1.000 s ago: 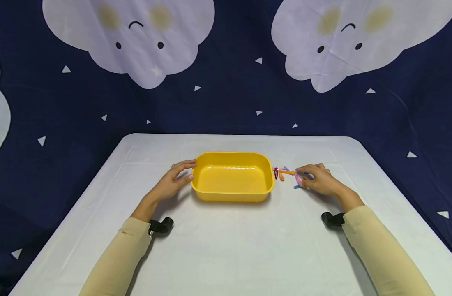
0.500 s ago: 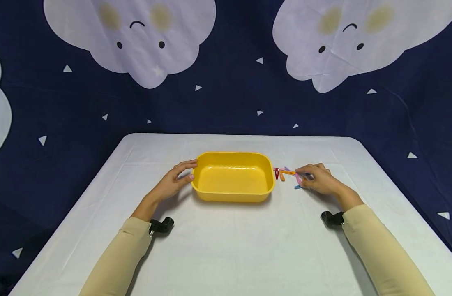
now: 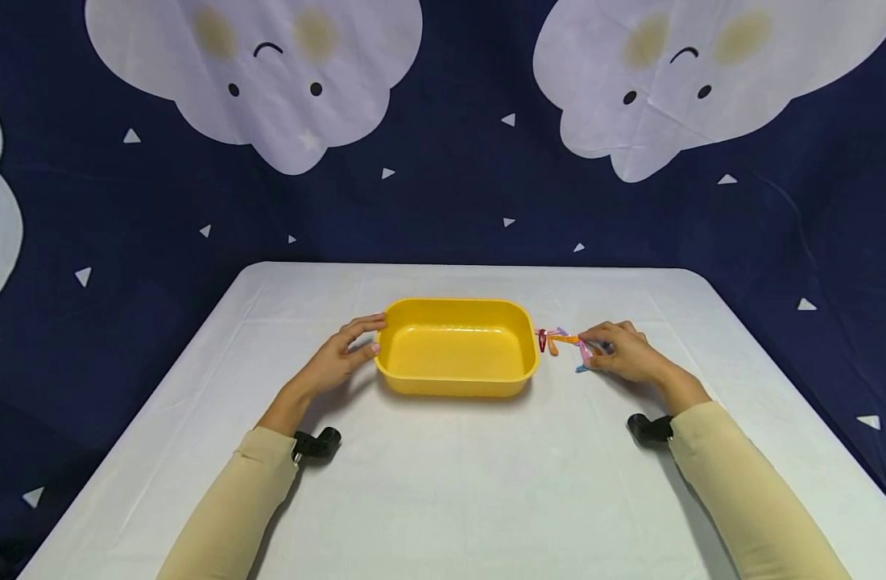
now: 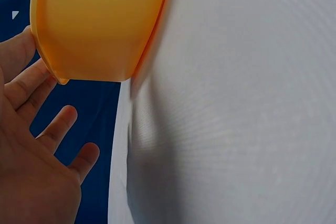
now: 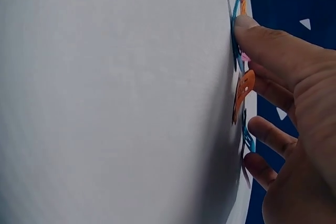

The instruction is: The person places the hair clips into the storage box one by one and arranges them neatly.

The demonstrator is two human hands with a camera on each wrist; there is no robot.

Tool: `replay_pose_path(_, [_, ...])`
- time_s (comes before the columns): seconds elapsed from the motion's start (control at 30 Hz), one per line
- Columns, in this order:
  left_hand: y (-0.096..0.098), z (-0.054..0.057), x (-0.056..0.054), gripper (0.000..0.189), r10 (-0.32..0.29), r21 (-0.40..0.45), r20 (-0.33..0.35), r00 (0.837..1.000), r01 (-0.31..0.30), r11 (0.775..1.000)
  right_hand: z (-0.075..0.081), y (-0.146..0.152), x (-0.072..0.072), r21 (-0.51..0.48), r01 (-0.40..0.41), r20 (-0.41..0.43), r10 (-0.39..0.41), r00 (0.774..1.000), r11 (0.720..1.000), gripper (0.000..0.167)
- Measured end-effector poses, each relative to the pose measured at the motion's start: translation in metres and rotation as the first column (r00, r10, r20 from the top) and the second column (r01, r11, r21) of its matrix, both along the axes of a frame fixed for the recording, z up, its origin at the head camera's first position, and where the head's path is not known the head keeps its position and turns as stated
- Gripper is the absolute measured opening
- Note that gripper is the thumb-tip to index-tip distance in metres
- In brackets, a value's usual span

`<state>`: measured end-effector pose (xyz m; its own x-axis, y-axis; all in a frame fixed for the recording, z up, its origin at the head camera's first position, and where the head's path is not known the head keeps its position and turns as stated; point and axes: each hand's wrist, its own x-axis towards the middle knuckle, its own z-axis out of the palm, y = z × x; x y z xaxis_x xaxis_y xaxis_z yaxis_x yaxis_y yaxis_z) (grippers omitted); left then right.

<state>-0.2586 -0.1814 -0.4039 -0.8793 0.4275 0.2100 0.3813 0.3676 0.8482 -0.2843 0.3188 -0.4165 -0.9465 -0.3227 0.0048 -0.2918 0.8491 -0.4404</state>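
At centre frame, the left hand (image 3: 332,361), fingers extended, presumably steadies the yellow tub (image 3: 457,387); the right hand (image 3: 627,353), fingers parted, touches hair clips (image 3: 565,339), presumably to contain them.

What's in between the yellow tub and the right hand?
Little colourful pieces, some red, orange and purple, lie between the yellow tub and right hand; the head view shows them.

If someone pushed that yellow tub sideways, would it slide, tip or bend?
The yellow tub would probably slide rather than tip, as it sits low and wide on the white table. Its even, moulded-looking walls suggest it should bend little. The glossy surface hints at plastic, so it may feel light and slightly slippery.
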Motion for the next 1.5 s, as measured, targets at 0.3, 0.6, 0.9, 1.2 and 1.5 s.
replay_pose_path(0.3, [0.000,0.000,0.001,0.040,-0.004,0.009,0.015,1.000,0.004,1.000,-0.004,0.000,0.002,0.009,0.004,-0.049,-0.003,0.999,1.000,0.048])
replay_pose_path(0.6, [0.000,0.002,0.001,0.040,-0.009,0.011,0.013,1.000,0.009,1.000,-0.002,0.001,0.002,-0.015,0.006,-0.113,-0.008,0.994,1.000,0.043])
replay_pose_path(0.9, [-0.001,0.004,0.000,0.040,-0.008,0.006,0.012,1.000,0.008,1.000,0.011,-0.003,0.007,-0.106,0.019,-0.078,-0.028,0.997,0.994,0.045])
replay_pose_path(1.2, [0.000,0.003,0.000,0.040,0.003,0.000,0.023,1.000,-0.003,1.000,0.028,-0.012,0.010,-0.158,0.008,-0.077,-0.020,0.997,0.987,0.049])
replay_pose_path(1.5, [0.000,0.002,0.001,0.040,0.006,0.000,0.035,0.999,-0.006,1.000,0.047,-0.031,0.015,-0.194,-0.043,-0.112,0.021,0.993,0.980,0.048])
